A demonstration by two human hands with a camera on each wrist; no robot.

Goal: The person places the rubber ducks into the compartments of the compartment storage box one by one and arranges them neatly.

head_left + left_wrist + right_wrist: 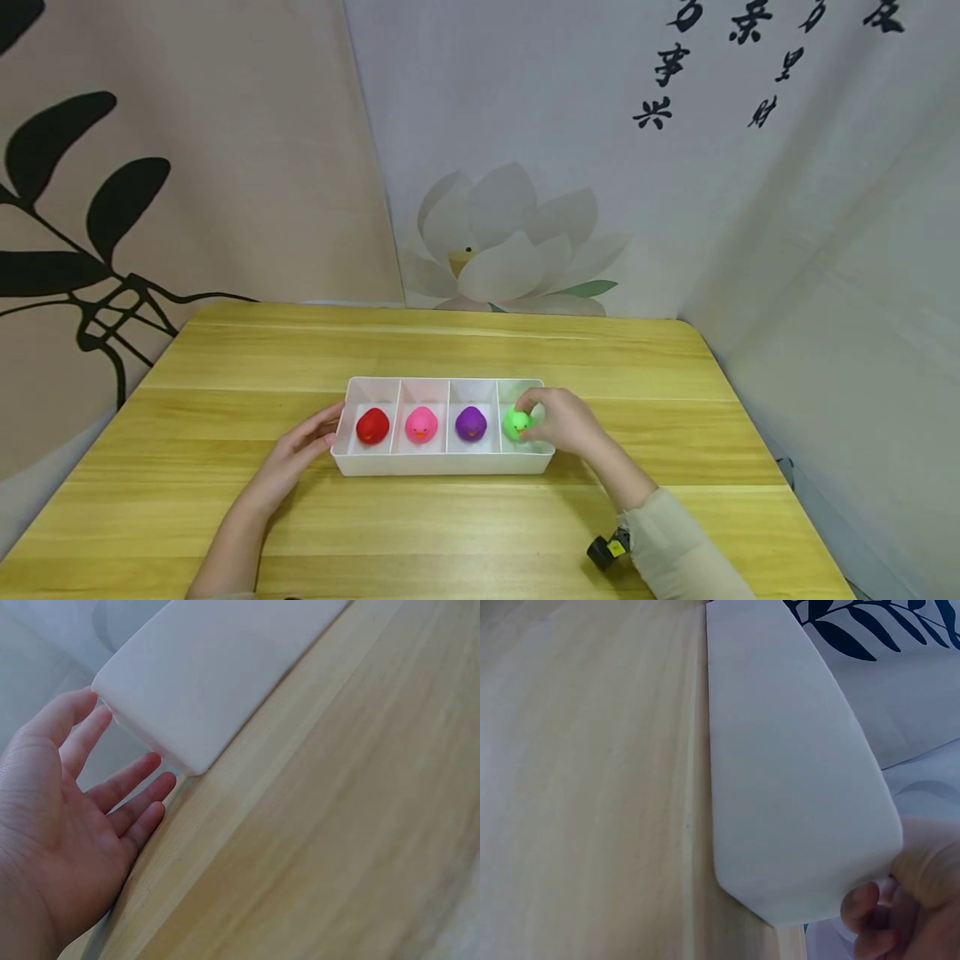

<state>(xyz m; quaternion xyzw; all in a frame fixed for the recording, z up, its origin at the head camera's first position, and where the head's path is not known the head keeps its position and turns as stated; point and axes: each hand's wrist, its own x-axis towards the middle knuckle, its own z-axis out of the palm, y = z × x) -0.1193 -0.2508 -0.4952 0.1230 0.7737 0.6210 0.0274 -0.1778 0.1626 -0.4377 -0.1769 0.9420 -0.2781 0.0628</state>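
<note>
A white four-section tray [444, 464] sits on the table, one small toy duck in each compartment. From left to right they are a red duck [372, 426], a pink duck [421, 425], a purple duck [471, 423] and a green duck [516, 423]. My right hand [562, 419] reaches over the tray's right end and pinches the green duck between thumb and finger. In the right wrist view, the tray wall [795, 765] hides that duck. My left hand [298, 450] touches the tray's left end; its fingers [124, 784] look loosely extended in the left wrist view.
The wooden table [420, 542] carries the tray near its middle. Behind it hang cloth backdrops with a printed lotus [517, 242], dark leaves [60, 142] and black characters [663, 67]. A black and yellow device [611, 548] is strapped at the right wrist.
</note>
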